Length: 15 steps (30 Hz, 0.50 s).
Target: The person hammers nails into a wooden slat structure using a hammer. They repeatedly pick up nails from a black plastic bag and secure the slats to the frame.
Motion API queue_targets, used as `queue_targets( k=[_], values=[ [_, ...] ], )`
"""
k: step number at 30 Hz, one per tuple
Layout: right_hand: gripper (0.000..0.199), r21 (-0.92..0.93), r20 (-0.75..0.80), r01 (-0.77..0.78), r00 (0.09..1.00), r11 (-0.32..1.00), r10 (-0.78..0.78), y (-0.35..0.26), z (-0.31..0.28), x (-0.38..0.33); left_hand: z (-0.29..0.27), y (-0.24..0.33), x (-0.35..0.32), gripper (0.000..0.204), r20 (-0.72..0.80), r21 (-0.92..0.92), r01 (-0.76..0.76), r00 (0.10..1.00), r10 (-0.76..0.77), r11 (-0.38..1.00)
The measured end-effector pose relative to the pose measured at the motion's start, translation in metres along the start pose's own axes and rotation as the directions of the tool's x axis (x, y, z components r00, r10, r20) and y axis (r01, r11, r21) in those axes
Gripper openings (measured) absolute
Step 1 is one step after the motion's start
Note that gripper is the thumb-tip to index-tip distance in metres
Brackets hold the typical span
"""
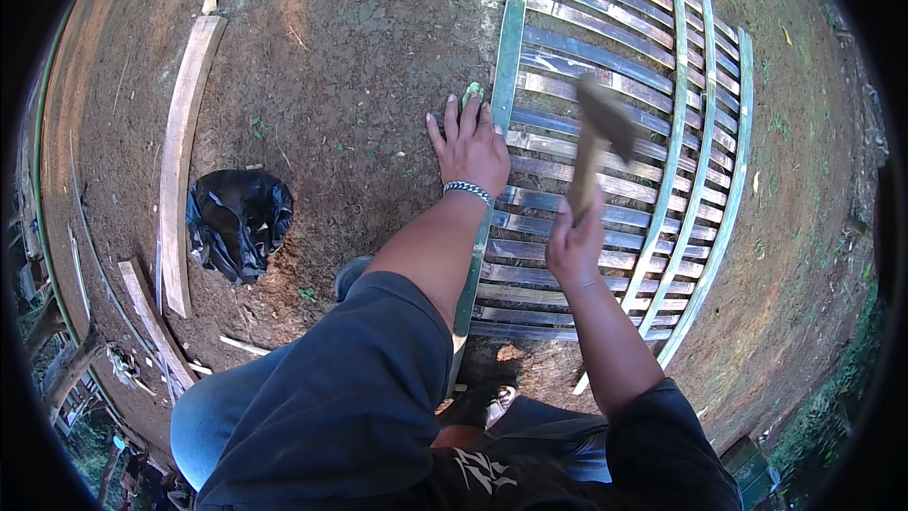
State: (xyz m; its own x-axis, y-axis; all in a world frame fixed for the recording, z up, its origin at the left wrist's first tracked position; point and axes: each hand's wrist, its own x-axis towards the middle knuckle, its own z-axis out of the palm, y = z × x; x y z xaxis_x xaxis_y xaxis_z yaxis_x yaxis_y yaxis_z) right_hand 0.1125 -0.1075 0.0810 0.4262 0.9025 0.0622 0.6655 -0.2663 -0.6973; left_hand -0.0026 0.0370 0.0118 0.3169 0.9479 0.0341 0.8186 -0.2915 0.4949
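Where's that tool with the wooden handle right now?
In the head view, the wooden-handled tool is right of centre, gripped in the person's right hand, its head over the slatted panel.

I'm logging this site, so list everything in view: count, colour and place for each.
Soil: one stretch, brown, throughout
Slatted panel: one, brown and dark, right of centre
Rails: four, green, one at the panel's left, three rightward
Hammer (blurred): one, brownish, above the panel
Boards: two, light brown, left side
Plastic bag: one, black, beside the longer board
Scrap: one, green, beyond the left grip
Clutter: uncounted, mixed colours, left rim
Vegetation: uncounted, green, lower right rim
Bracelet: one, silver, left wrist
Footwear: at least one, pale and dark, below panel
Shirt: one, dark, bottom
Trousers: one pair, blue, bottom
Left grip: one, bare, spread beside left rail
Right grip: one, bare, around hammer handle
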Motion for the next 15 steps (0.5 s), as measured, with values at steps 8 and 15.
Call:
queue_targets(
  k=[8,15],
  values=[
    [0.065,0.039,-0.054,0.019,0.998,0.999,-0.017,-0.024,-0.005,0.019,-0.005,-0.001,0.005,0.047,0.028,0.017,0.006,1.0,-0.006,1.0],
    [0.058,-0.239,0.356,-0.276,0.867,0.931,0.348,-0.008,-0.009,0.02,-0.001,-0.005,0.005,0.045,-0.031,0.028,-0.004,0.999,0.005,1.0]
  ],
)
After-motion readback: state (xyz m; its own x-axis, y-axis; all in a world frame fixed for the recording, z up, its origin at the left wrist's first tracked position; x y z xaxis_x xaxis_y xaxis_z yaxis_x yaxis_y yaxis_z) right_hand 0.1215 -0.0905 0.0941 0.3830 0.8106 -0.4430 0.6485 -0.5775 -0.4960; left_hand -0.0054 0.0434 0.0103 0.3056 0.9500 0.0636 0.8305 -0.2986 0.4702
